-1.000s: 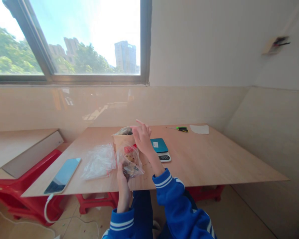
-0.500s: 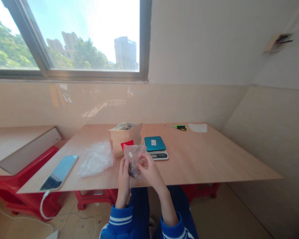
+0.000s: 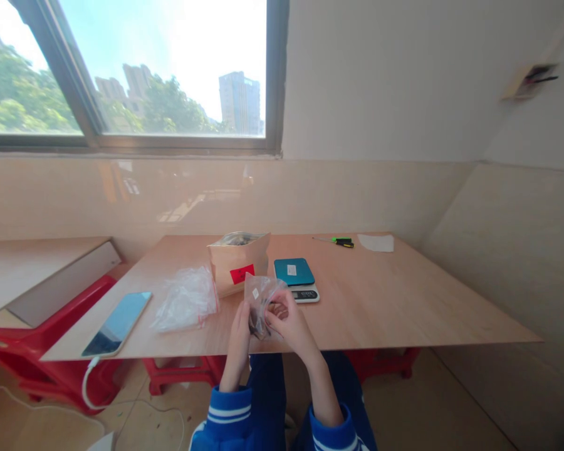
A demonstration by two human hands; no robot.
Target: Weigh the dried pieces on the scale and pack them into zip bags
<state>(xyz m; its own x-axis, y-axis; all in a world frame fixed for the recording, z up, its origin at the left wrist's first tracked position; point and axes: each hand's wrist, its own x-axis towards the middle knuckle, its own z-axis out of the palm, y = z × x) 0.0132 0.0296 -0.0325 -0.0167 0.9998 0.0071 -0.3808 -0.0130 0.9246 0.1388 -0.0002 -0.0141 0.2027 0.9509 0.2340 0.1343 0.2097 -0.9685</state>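
A small clear zip bag (image 3: 259, 294) with a white label is held between my two hands at the table's front edge. My left hand (image 3: 239, 322) grips its left side. My right hand (image 3: 286, 316) pinches the right side, fingers curled. Something dark lies in the bottom of the bag; I cannot make out what. Just behind stands an open kraft paper pouch (image 3: 220, 266) with a red label. To its right is a kitchen scale (image 3: 294, 272) with a teal plate, its display partly hidden by my right hand.
A pile of clear zip bags (image 3: 183, 300) lies left of the pouch. A phone (image 3: 117, 324) on a white cable (image 3: 85, 382) rests at the left edge. Screwdrivers (image 3: 343, 242) and a white paper piece (image 3: 376, 243) lie at the back. Red stools (image 3: 183, 374) stand below.
The view has shifted slightly. Both hands have moved a little to the right with the zip bag, which now leans more to the right at its top.
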